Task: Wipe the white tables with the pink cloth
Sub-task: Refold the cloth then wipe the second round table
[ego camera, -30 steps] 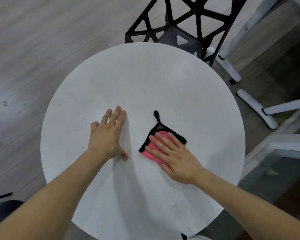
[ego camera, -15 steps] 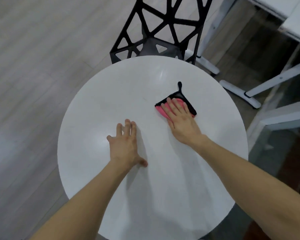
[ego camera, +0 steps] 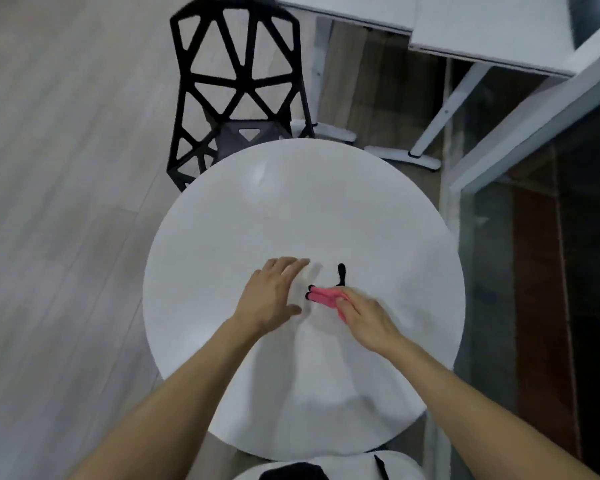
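gripping pink cloth [ego camera: 323, 296], right hand [ego camera: 366, 318], left hand [ego camera: 269, 299] flat on white table [ego camera: 291, 209]

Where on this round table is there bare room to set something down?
The round table is bare across its far half, between the hands and the black chair, and along its left and right rims. The centre is crowded: left hand flat, right hand holding the pink cloth beside it.
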